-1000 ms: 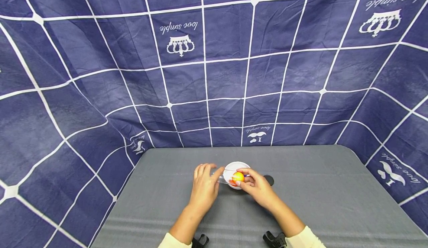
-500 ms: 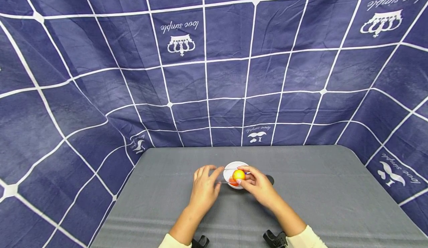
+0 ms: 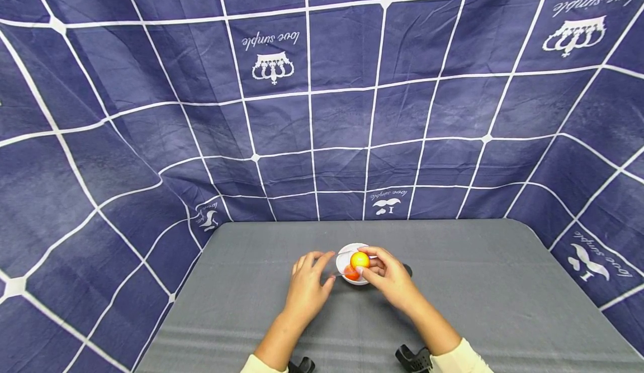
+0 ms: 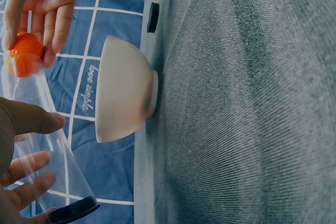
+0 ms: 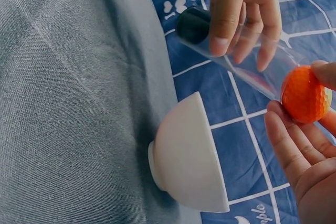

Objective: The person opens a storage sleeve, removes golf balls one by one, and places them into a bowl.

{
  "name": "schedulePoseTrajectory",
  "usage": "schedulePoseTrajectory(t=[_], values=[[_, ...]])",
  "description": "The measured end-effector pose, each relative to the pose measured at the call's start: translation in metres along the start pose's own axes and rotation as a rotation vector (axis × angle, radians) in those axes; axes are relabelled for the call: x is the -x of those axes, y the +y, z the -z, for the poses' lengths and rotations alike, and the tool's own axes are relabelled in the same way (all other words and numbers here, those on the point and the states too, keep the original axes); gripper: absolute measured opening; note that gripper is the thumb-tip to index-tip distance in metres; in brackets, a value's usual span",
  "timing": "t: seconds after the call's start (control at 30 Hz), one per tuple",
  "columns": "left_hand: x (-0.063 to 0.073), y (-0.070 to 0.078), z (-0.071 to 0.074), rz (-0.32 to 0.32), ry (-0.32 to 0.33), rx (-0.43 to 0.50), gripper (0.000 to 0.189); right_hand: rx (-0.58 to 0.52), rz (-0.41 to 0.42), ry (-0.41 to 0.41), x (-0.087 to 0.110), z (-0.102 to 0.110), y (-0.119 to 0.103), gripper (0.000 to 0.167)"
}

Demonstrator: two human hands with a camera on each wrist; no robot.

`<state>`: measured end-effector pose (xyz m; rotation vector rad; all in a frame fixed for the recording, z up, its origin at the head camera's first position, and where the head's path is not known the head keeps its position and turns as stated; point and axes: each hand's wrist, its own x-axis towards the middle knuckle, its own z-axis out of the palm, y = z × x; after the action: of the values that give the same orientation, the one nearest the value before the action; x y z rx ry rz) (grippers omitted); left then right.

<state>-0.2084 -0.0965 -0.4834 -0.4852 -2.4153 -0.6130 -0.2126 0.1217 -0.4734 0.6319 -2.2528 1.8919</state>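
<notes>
A clear plastic tube (image 4: pixel 71 169) with a black cap (image 4: pixel 74 210) on its lower end is gripped by my left hand (image 3: pixel 304 286), thumb on one side and fingers on the other. The tube slants above a white bowl (image 5: pixel 190 156). At its upper mouth, the fingers of my right hand (image 3: pixel 393 281) pinch an orange golf ball (image 5: pixel 305 94), whose far side looks yellowish. The ball meets the tube's rim; whether part of it is inside cannot be told. Within the bowl's outline in the head view lies another orange-red round thing (image 3: pixel 351 273).
A black disc (image 4: pixel 153 18) lies on the grey cloth-covered table (image 3: pixel 251 306), right of the bowl and partly behind my right hand in the head view. Blue curtains with white grid lines (image 3: pixel 337 116) enclose the table at the back and sides.
My right hand and the golf ball have risen slightly, and the tube's mouth end has tilted up with them. More of the orange-red thing in the bowl shows now.
</notes>
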Motion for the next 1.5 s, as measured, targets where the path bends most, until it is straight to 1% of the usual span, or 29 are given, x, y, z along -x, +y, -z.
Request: schedulePoseTrajectory(t=[0.13,0.27,0.43,0.53,0.67,0.83,1.03,1.17,1.3,1.5], values=[[0.001,0.0,-0.001,0.019,-0.015,0.018,0.058,0.013,0.017,0.006,0.0,0.001,-0.002,0.045],[0.003,0.0,-0.002,0.022,-0.02,0.027,0.058,0.028,0.034,0.01,0.0,0.003,-0.004,0.045],[0.003,0.0,-0.002,0.05,-0.041,0.047,0.058,0.046,0.047,0.019,-0.001,0.003,-0.006,0.045],[0.003,-0.001,-0.003,0.063,-0.052,0.048,0.057,0.069,0.069,0.029,-0.002,0.003,-0.006,0.043],[0.003,-0.001,-0.004,0.075,-0.05,0.054,0.056,0.09,0.09,0.043,-0.002,0.004,-0.006,0.042],[0.004,-0.002,-0.005,0.095,-0.049,0.076,0.056,0.105,0.087,0.046,-0.004,0.006,-0.004,0.041],[0.004,-0.005,-0.006,0.124,-0.057,0.107,0.054,0.149,0.096,0.054,-0.005,0.009,0.0,0.041],[0.004,-0.008,-0.007,0.163,-0.071,0.155,0.053,0.17,0.097,0.062,-0.005,0.01,0.003,0.041],[0.005,-0.009,-0.007,0.222,-0.089,0.213,0.052,0.187,0.109,0.072,-0.005,0.01,0.004,0.041],[0.005,-0.012,-0.01,0.295,-0.09,0.257,0.051,0.24,0.119,0.087,-0.005,0.011,0.009,0.043]])
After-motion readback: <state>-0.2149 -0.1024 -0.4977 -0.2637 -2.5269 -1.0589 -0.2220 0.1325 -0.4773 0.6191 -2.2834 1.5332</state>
